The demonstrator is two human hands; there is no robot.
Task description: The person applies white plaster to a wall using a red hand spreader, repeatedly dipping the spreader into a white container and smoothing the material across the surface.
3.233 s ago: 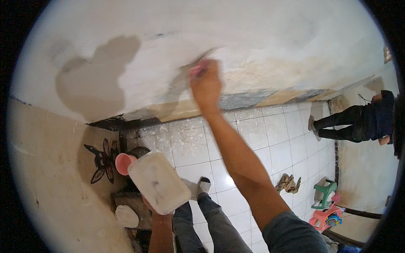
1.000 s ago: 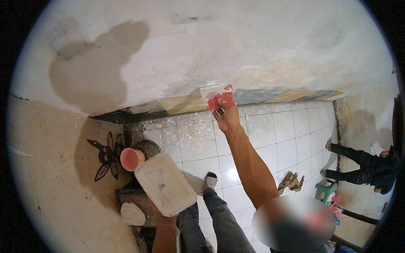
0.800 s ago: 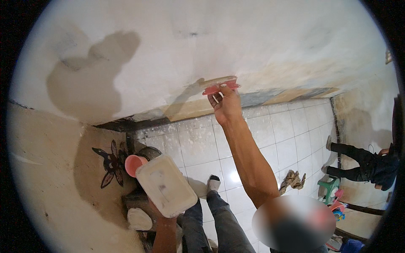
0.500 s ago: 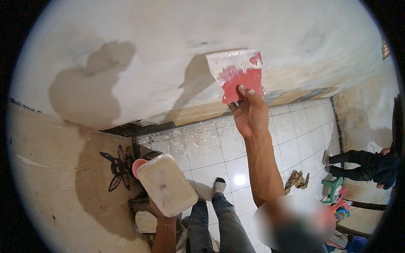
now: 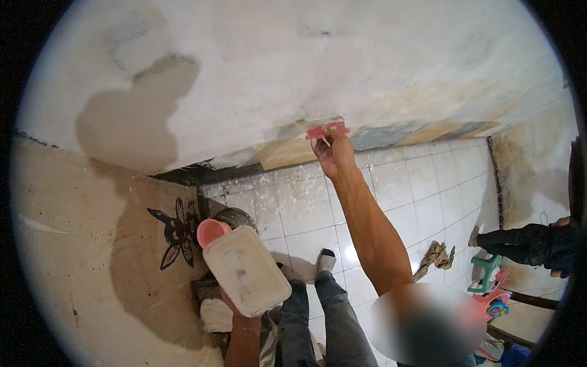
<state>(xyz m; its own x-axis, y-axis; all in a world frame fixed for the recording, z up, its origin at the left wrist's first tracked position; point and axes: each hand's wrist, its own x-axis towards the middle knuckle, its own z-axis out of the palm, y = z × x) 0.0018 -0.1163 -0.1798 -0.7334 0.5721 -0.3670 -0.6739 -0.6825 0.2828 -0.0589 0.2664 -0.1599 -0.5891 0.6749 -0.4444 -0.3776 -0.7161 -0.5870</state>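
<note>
Where the red scraper [image 5: 317, 132] faces the wall [image 5: 391, 67]: flat blade, smeared white, seemingly touching the blotchy lower part.
Right hand [image 5: 335, 156]: thumb and fingers pinching the scraper's near side — likely to leave the blade free.
Left hand [image 5: 228, 306]: beneath the pale tray [image 5: 272, 300], fingers hidden, so I can't tell their grip; perhaps kept close for easy reach.
Tray: rounded rectangle, coated in pale, streaky paste.
Floor [image 5: 309, 220]: glossy tiles — white-flecked.
</note>
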